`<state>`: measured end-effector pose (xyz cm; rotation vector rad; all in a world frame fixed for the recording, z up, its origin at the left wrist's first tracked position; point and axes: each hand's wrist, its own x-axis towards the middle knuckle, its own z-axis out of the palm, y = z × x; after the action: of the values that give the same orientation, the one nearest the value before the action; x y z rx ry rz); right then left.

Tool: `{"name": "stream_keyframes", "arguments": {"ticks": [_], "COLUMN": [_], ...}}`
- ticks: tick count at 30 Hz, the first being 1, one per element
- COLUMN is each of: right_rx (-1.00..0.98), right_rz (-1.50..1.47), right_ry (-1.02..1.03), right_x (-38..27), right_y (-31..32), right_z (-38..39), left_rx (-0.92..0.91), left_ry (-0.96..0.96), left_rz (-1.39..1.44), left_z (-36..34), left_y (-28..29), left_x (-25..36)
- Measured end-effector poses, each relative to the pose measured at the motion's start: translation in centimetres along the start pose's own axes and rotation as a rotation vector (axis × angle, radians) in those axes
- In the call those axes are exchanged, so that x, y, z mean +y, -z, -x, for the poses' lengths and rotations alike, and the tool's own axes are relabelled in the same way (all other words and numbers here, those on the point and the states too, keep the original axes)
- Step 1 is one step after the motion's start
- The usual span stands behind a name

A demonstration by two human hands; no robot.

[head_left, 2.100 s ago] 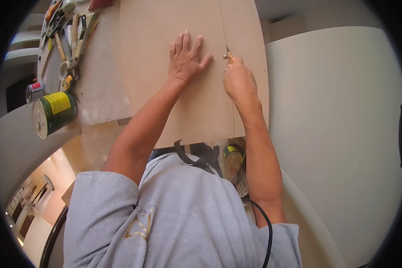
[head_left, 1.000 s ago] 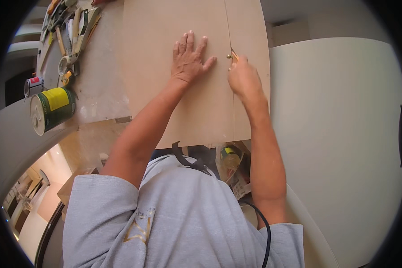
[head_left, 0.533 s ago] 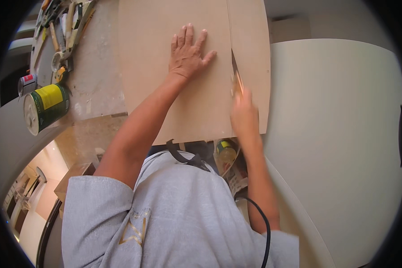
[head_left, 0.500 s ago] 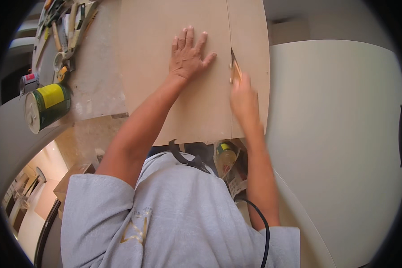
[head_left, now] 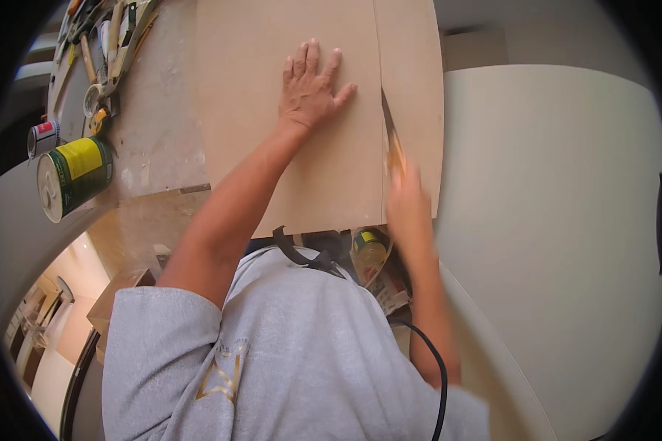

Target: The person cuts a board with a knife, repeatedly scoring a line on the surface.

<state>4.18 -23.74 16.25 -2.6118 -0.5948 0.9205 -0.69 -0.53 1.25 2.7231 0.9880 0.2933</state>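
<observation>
Right hand [head_left: 408,206], blurred, closed round a thin blade tool [head_left: 391,140] on the cut line in the brown board [head_left: 272,110]. Left hand [head_left: 310,88] flat, fingers spread, pressing the board further up. Board lies on the dusty worktop [head_left: 154,132]. Beyond left: yellow-green can [head_left: 73,176], hand tools [head_left: 114,44].

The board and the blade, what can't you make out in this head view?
- Right hand: motion-blurred, so its grip on the blade is unclear.
- Blade: thin and smeared; its type cannot be told.
- Board: far end cut off by the picture's top edge; the left hand covers part of it.
- Tools at upper left: small, bent by the fisheye rim.
- Under the board's near edge: hidden by the person's body.
</observation>
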Motion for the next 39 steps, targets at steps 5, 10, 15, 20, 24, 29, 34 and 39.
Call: {"name": "stream_keyframes", "arguments": {"ticks": [5, 10, 15, 20, 24, 29, 34, 39], "right_rx": [0.039, 0.099, 0.061, 0.042, 0.034, -0.021, 0.014, 0.033], "right_rz": [0.114, 0.064, 0.102, 0.113, 0.213, 0.161, 0.004, 0.100], "right_ry": [0.153, 0.164, 0.126, 0.084, 0.243, 0.233, 0.109, 0.111], "right_x": [-4.3, -5.0, -3.1, -1.5, -3.9, -5.7, -2.5, -0.7], "right_y": [-0.1, 0.7, 3.1, 4.0, 1.6, 2.2, 4.3, 0.6], "right_z": [-9.7, -7.8, 2.7, 7.3, -8.4, -8.5, 7.4, 0.0], "left_rx": [0.020, 0.020, -0.001, 0.035, 0.034, 0.032, 0.035, 0.051], "left_ry": [0.007, 0.001, 0.022, 0.009, -0.011, 0.004, 0.009, -0.006], "left_rz": [0.045, 0.021, 0.039, 0.026, 0.035, 0.040, 0.012, 0.036], "left_z": [-0.2, -0.2, 0.4, 0.1, -0.6, 0.0, 0.5, 0.0], "left_y": [-0.6, 0.1, -1.0, -0.3, -0.2, -1.1, -1.0, -0.5], "left_x": [-0.3, -0.1, -0.6, -0.8, 0.4, -0.7, -1.1, -0.2]}}
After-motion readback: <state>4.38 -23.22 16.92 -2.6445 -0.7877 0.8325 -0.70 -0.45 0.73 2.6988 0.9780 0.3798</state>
